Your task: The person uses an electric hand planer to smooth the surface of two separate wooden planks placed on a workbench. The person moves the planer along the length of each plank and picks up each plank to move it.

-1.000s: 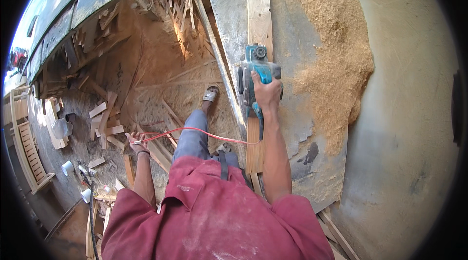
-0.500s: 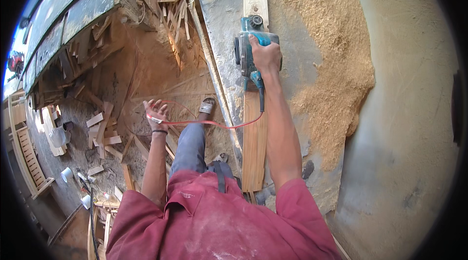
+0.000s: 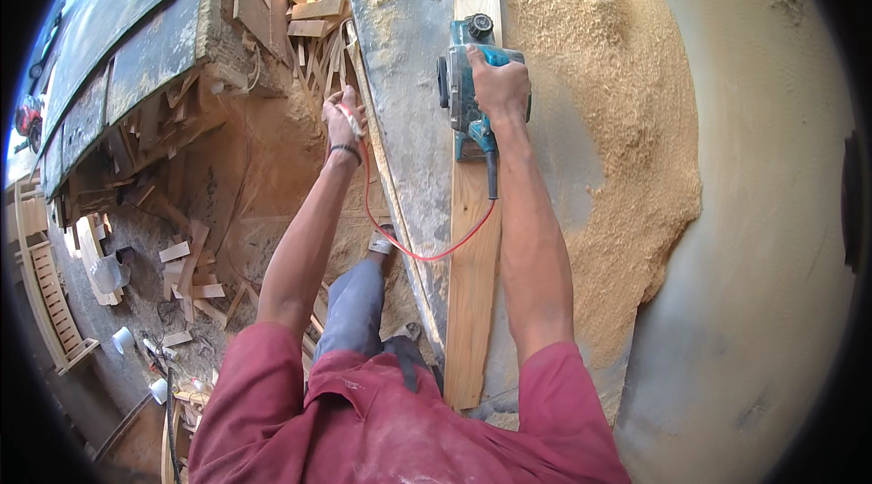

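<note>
My right hand [image 3: 502, 89] is wrapped round the handle of a teal electric planer [image 3: 463, 103]. The planer sits on a long pale wooden board [image 3: 472, 293] that lies along the workbench [image 3: 400, 57] and shows in front of and behind the tool. From the planer's rear a red power cord [image 3: 434, 258] hangs in a loop and runs up to my left hand [image 3: 344, 119], left of the bench's edge. That hand is closed on the cord, at a spot with a white wrapping.
A big heap of wood shavings [image 3: 627, 121] covers the bench right of the board, next to a bare wall [image 3: 754, 166]. Wood offcuts [image 3: 313, 7] are piled beyond my left hand. More scraps [image 3: 193, 271] lie on the floor at left, below another worktable [image 3: 154, 57].
My left hand has swung forward and right, carrying the cord, and its fingers have closed further. The cord now sags in a deeper loop. The planer stays in my right hand on the board.
</note>
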A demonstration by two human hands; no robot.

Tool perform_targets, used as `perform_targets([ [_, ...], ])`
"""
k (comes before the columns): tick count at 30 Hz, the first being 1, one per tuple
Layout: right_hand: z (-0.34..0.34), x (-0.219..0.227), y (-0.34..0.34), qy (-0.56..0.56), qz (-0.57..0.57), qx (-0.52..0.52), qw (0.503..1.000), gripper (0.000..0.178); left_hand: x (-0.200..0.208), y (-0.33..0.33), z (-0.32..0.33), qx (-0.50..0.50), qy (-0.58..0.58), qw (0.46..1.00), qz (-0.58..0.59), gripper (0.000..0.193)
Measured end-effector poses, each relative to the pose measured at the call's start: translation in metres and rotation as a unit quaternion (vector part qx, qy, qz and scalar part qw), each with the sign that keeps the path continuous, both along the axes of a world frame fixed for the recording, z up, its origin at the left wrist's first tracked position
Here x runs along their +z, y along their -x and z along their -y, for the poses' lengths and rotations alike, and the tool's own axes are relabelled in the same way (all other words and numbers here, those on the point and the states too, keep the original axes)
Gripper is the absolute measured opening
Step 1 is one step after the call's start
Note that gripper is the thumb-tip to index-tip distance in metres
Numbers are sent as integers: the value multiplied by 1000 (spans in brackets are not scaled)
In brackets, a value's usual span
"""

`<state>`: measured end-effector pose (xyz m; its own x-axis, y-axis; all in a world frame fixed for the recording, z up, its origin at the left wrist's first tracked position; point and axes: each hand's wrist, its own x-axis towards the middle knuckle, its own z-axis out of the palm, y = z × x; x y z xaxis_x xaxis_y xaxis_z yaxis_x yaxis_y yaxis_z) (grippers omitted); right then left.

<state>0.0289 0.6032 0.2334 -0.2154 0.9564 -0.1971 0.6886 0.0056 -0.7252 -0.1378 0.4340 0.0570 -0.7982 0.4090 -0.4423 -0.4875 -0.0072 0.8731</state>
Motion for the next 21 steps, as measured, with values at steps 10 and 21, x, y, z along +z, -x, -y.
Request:
perform_targets([
  [10,-97,-1,78,-61,7,-34,998,51,-23,-13,-77,123,92,986,-68,43],
  [21,-158,15,144,-73,-12,-16,997,52,10,-12,-73,0,242,967,-74,64],
])
